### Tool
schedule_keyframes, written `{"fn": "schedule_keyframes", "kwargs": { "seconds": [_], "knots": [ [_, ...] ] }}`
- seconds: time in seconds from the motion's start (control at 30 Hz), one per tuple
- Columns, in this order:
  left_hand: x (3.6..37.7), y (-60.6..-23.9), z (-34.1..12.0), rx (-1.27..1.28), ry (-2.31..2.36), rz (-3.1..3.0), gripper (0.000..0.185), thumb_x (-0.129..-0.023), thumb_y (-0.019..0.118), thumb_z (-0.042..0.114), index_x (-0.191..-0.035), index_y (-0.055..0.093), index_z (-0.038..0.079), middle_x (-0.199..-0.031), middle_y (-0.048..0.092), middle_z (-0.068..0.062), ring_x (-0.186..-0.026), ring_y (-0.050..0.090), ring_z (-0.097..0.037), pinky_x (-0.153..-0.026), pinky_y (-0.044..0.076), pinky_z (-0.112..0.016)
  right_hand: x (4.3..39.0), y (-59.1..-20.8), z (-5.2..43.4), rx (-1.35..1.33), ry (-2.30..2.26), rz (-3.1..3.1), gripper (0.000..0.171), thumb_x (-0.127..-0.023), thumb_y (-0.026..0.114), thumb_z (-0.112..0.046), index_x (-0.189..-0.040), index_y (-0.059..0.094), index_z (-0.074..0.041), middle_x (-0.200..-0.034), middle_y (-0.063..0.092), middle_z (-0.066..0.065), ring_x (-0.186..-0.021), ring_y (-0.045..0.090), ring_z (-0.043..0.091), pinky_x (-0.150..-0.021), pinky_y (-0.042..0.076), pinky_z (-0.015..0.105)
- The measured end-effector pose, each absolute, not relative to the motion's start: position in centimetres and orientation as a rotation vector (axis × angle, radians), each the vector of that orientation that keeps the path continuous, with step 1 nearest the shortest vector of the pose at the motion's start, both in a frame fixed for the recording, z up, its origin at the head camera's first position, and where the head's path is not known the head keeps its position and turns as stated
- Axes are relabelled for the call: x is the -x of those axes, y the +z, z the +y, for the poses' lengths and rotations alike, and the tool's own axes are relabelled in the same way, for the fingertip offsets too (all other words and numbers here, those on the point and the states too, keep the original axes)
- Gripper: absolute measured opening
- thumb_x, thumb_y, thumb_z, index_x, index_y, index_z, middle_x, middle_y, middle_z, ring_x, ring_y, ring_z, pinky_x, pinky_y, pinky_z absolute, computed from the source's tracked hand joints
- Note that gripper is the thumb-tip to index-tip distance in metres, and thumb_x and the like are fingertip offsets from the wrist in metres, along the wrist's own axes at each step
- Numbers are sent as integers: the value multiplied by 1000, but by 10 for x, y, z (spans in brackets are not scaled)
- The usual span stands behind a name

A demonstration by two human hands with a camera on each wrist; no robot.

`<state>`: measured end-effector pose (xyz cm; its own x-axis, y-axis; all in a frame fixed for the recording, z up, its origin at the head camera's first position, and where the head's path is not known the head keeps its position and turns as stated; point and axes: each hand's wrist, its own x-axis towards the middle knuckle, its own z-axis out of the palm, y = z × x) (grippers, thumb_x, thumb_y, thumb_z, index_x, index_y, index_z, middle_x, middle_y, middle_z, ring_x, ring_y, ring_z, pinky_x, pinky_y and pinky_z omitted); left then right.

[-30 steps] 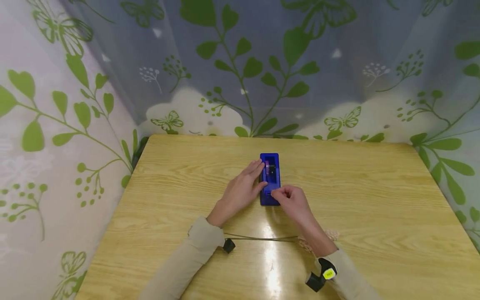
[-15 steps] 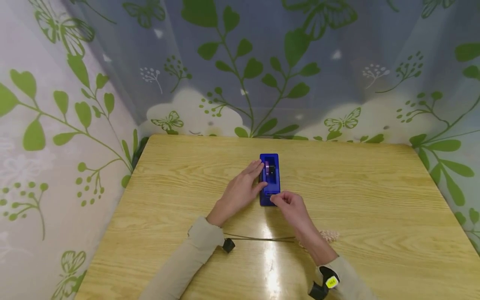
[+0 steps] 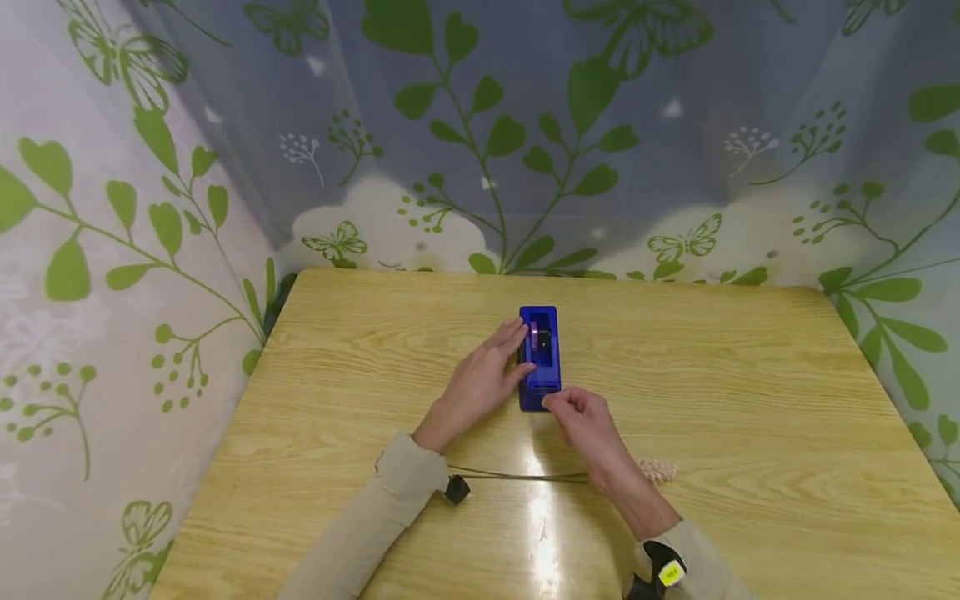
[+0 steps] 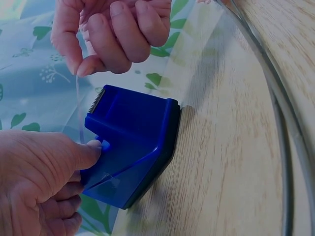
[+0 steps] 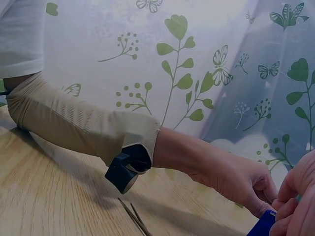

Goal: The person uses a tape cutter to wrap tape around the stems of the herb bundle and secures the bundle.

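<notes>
A blue tape dispenser [image 3: 540, 313] stands on the wooden table, with a purple-edged tape roll [image 3: 535, 336] inside. My left hand [image 3: 483, 375] holds it from the left side, its thumb on top of the body. In the left wrist view, my right hand [image 4: 113, 37] pinches a thin clear strip of tape [image 4: 78, 105] between thumb and forefinger. That strip runs taut from the pinch down toward my left thumb, passing close to the serrated metal cutter [image 4: 96, 101]. The right wrist view shows only a blue corner of the dispenser, beside both hands.
Long thin stems [image 3: 517, 477] with a pale, bobbly flower head [image 3: 658, 472] lie across the table [image 3: 360, 350] nearer to me, passing under my right forearm. Fabric printed with leaves and butterflies [image 3: 480, 125] hangs behind the table and along its left.
My right hand has drawn a little toward me, from over the dispenser's near part to its near right corner. My left hand and the dispenser have stayed put.
</notes>
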<state>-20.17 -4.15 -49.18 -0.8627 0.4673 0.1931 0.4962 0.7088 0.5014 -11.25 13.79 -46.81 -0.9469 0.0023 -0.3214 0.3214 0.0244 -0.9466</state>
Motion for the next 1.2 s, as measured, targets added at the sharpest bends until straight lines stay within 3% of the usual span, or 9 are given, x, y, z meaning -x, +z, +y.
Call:
{"fn": "schedule_keyframes", "kwargs": {
  "seconds": [0.63,1.2],
  "knots": [
    [201,-491,-42,789,-876,-2864,64,-105,65,34,-157,43,6,-166,38,-11,-153,34,-26,-116,44,-43,100,-477,133,-342,-2125,1963,18,-100,59,-7,-84,51,-7,-61,37,-5,-54,32,8,-53,26,23],
    [201,-491,-41,797,-870,-2874,64,-105,64,34,-158,42,5,-166,38,-12,-154,33,-25,-115,45,-43,83,-478,132,-337,-2162,1981,15,-101,58,-6,-87,54,-3,-62,37,-3,-55,33,10,-54,28,24]
  ]
}}
